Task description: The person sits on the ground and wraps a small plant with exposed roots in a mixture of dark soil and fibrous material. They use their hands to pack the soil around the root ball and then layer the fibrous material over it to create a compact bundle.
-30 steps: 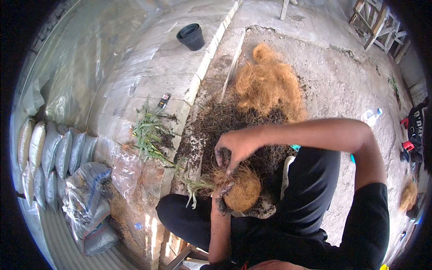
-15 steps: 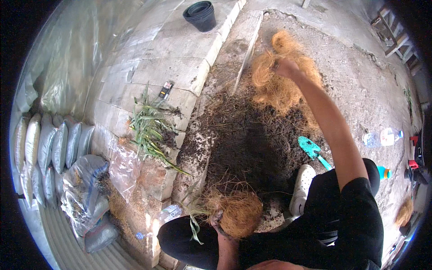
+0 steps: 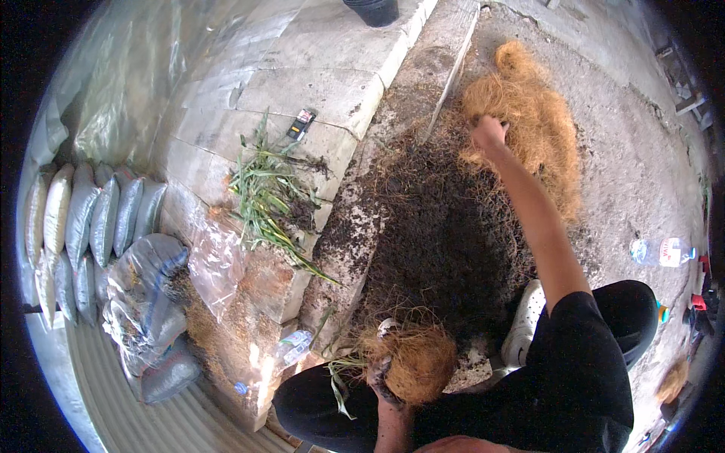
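Observation:
My left hand (image 3: 384, 381), smeared with dark soil, is wrapped round the side of a ball of brown coconut fibre (image 3: 421, 364) above my lap. Long green leaves of a plant (image 3: 341, 389) stick out of the ball on its left. Stretched far forward, my right hand (image 3: 489, 134) is closed on strands at the near left edge of a big loose heap of coconut fibre (image 3: 540, 124). Its fingertips are partly hidden among the fibres. Between the two hands lies a patch of dark soil (image 3: 438, 241).
Uprooted leafy plants (image 3: 264, 189) and a small black device (image 3: 301, 124) lie on the concrete slabs at left. Filled bags (image 3: 106, 219) are stacked farther left. A black pot (image 3: 374, 10) stands at the top. Plastic bottles (image 3: 664, 252) lie at right and near my left knee.
My right hand has drawn back slightly to the near left edge of the fibre heap. The view has shifted, and my right arm now covers the turquoise trowel's place. My left hand still holds the ball.

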`<action>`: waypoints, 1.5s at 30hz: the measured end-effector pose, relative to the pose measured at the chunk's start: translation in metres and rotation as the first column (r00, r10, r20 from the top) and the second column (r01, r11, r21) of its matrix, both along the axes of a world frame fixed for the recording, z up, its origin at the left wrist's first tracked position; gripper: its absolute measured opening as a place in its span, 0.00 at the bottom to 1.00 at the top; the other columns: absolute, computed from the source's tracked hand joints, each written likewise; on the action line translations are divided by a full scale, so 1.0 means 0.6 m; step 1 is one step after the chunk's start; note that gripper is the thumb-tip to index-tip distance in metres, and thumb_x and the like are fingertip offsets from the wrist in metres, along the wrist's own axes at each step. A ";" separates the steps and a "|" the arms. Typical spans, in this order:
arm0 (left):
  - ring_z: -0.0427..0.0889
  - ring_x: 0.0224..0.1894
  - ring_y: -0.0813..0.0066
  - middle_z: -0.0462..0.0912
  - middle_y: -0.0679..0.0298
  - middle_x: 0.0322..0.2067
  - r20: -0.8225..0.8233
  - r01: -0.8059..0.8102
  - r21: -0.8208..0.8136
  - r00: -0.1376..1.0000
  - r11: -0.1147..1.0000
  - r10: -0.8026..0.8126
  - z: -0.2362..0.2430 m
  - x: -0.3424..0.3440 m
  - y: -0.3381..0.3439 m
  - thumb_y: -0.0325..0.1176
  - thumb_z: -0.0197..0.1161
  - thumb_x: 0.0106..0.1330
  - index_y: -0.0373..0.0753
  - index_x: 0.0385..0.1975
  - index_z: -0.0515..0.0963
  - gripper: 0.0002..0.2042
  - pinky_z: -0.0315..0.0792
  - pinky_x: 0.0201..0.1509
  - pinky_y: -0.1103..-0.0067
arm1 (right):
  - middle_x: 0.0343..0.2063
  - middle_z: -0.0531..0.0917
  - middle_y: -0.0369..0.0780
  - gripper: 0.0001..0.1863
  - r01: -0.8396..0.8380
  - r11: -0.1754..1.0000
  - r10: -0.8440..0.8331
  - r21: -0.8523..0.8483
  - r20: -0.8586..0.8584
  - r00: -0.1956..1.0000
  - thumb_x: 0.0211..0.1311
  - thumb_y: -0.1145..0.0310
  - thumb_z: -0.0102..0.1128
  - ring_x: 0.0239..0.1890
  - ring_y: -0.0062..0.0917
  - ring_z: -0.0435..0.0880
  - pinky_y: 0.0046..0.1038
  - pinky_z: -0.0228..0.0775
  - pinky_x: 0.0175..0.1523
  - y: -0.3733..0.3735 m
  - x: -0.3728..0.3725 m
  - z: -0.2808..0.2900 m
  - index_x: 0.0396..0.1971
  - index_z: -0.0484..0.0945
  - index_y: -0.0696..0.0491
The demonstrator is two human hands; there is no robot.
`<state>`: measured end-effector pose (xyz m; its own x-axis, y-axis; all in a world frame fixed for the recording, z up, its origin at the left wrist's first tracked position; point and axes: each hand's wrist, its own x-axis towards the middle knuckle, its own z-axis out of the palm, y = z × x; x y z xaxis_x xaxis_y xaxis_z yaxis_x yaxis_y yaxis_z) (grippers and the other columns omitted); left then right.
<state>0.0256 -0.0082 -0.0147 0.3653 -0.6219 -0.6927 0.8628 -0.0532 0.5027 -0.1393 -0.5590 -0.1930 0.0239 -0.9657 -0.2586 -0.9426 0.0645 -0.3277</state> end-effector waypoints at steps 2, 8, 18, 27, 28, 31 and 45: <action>0.75 0.46 0.59 0.73 0.53 0.46 0.041 -0.064 0.032 0.997 0.997 0.062 0.008 0.002 0.011 0.41 0.56 0.54 0.35 0.51 0.67 0.25 0.71 0.49 0.65 | 0.41 0.81 0.45 0.22 0.004 0.986 0.016 -0.166 0.118 0.993 0.50 0.50 0.58 0.47 0.40 0.79 0.54 0.49 0.62 0.015 0.024 0.078 0.43 0.80 0.46; 0.77 0.43 0.62 0.77 0.55 0.42 0.066 -0.054 -0.044 0.996 0.998 0.057 0.060 -0.015 -0.031 0.36 0.57 0.54 0.33 0.47 0.70 0.20 0.74 0.46 0.68 | 0.30 0.84 0.39 0.19 -0.101 0.779 0.389 -0.619 0.351 0.852 0.47 0.54 0.69 0.35 0.25 0.82 0.29 0.73 0.40 -0.130 -0.160 0.263 0.34 0.81 0.53; 0.78 0.43 0.59 0.77 0.53 0.42 0.032 -0.078 -0.237 0.996 0.968 0.088 0.058 -0.002 -0.016 0.41 0.52 0.57 0.32 0.46 0.71 0.21 0.75 0.47 0.67 | 0.37 0.82 0.36 0.20 0.162 0.726 0.380 -0.669 0.586 0.716 0.56 0.60 0.62 0.38 0.19 0.78 0.22 0.69 0.45 -0.041 -0.242 0.552 0.48 0.76 0.52; 0.77 0.46 0.56 0.77 0.51 0.44 -0.022 -0.001 -0.252 1.000 0.968 -0.005 0.081 -0.022 -0.041 0.45 0.51 0.57 0.31 0.48 0.70 0.25 0.74 0.50 0.62 | 0.52 0.74 0.47 0.34 -0.363 0.930 0.366 -0.051 0.054 0.929 0.56 0.60 0.61 0.54 0.35 0.74 0.44 0.63 0.60 0.168 -0.362 0.301 0.62 0.57 0.44; 0.77 0.46 0.56 0.77 0.51 0.44 -0.041 -0.001 -0.261 0.999 0.965 -0.011 0.079 -0.024 -0.044 0.45 0.51 0.57 0.31 0.48 0.70 0.25 0.74 0.50 0.62 | 0.53 0.73 0.47 0.34 -0.430 0.900 0.436 0.077 -0.087 0.896 0.57 0.57 0.59 0.55 0.36 0.73 0.44 0.63 0.60 0.186 -0.380 0.272 0.63 0.56 0.44; 0.77 0.46 0.55 0.77 0.51 0.44 -0.059 -0.007 -0.256 0.998 0.967 -0.008 0.071 -0.026 -0.051 0.45 0.50 0.58 0.31 0.48 0.70 0.25 0.74 0.49 0.61 | 0.54 0.72 0.47 0.33 -0.393 0.851 0.485 0.349 -0.235 0.842 0.57 0.49 0.55 0.55 0.40 0.72 0.43 0.63 0.59 0.199 -0.437 0.187 0.61 0.59 0.45; 0.78 0.44 0.56 0.76 0.52 0.44 -0.029 -0.006 -0.134 1.000 0.991 0.002 0.045 -0.029 -0.083 0.44 0.50 0.58 0.33 0.48 0.70 0.24 0.75 0.47 0.62 | 0.49 0.75 0.51 0.37 0.118 0.965 -0.090 -0.235 0.130 0.987 0.49 0.45 0.61 0.52 0.44 0.73 0.43 0.63 0.57 0.004 -0.342 -0.010 0.54 0.68 0.54</action>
<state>0.0083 -0.0581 0.0121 0.3485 -0.7084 -0.6137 0.8773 0.0161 0.4797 -0.3447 -0.5566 -0.1988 -0.0638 -0.9978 -0.0187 -0.8889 0.0654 -0.4533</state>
